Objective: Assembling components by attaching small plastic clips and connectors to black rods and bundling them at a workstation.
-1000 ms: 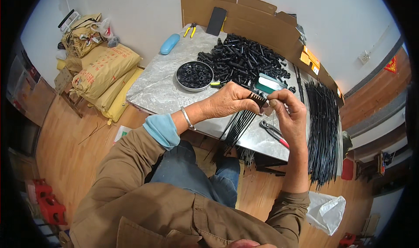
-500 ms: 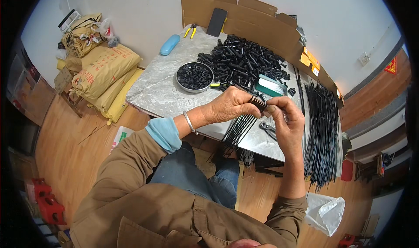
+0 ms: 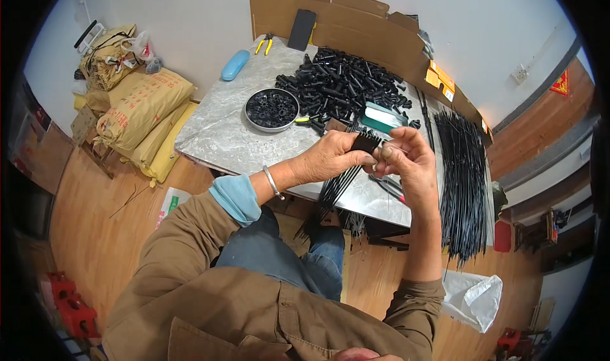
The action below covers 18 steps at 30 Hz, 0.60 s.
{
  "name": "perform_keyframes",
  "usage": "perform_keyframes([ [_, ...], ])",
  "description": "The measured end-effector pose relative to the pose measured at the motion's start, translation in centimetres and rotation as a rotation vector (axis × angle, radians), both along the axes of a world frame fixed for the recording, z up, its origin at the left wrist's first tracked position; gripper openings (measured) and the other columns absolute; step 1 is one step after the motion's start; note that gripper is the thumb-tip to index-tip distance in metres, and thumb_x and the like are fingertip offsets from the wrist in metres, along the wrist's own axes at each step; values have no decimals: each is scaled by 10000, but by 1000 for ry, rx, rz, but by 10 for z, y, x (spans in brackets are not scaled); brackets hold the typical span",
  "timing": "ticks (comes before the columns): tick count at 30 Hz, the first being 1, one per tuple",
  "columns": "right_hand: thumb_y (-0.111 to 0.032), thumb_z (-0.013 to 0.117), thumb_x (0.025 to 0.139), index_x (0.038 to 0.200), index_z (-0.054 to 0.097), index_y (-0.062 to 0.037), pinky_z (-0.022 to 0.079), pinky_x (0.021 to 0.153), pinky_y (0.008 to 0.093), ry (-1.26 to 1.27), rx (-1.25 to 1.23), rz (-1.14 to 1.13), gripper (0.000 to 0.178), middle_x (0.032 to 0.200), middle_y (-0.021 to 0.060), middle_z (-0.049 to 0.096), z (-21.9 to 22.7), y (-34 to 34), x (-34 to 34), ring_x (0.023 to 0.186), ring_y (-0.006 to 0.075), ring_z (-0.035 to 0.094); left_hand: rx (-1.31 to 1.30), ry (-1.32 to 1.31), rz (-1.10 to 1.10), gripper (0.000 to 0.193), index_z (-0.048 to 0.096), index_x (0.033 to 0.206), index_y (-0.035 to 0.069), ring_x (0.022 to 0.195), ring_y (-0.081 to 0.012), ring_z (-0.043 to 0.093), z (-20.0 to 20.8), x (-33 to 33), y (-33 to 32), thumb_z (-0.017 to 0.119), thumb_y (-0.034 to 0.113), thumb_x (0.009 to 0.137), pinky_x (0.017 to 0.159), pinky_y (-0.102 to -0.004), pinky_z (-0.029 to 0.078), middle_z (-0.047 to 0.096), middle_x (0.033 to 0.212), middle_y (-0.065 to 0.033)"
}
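Note:
My left hand [image 3: 333, 154] is closed at the table's front edge, pinching a row of thin black pieces [image 3: 365, 143] lined up side by side like a comb. Close against it, my right hand [image 3: 412, 161] has its thumb and fingertips pressed together on a thin wire [image 3: 389, 199], part of which hangs below. Exactly what lies between the right fingertips is too small to tell. Below the left hand, long thin black rods [image 3: 337, 186] slant over the table edge; whether they join the pinched row is hidden. Pliers with a red handle [image 3: 401, 199] lie partly behind the right hand.
A heap of black tubular parts [image 3: 346, 85] covers the table's back, beside a round metal bowl [image 3: 272, 127] of small black parts and a green tray [image 3: 383, 118]. Long black rods [image 3: 460, 183] lie at right. A cardboard wall [image 3: 349, 19] borders the back; sacks [image 3: 143, 110] stand left.
The view has shifted slightly, so the table appears further left. My right hand's fingers have lifted and spread a little while the thumb stays by the row. My left hand keeps its grip.

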State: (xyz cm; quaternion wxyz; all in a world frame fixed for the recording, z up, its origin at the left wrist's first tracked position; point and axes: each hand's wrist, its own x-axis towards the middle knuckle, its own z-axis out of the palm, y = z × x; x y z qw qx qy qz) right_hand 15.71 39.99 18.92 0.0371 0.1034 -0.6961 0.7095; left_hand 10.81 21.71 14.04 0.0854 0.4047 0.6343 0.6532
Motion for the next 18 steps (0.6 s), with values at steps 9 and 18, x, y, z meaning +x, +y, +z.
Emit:
perform_keyframes([
  [9,-94,598,897,1050,487,-32,354,351,197,-207,-223,-197,199,752,48,571,-56,45,-3,453,60,448,7,-33,-11,196,616,975,-6,874,-151,664,3,5,-2,553,174,929,811,-279,501,682,846,-71],
  [18,-169,553,948,978,603,-5,237,395,163,101,-276,-238,174,762,35,552,4,44,16,470,19,323,23,-16,-30,185,616,982,-5,861,-145,661,1,4,2,560,161,924,817,-280,493,685,847,-73],
])
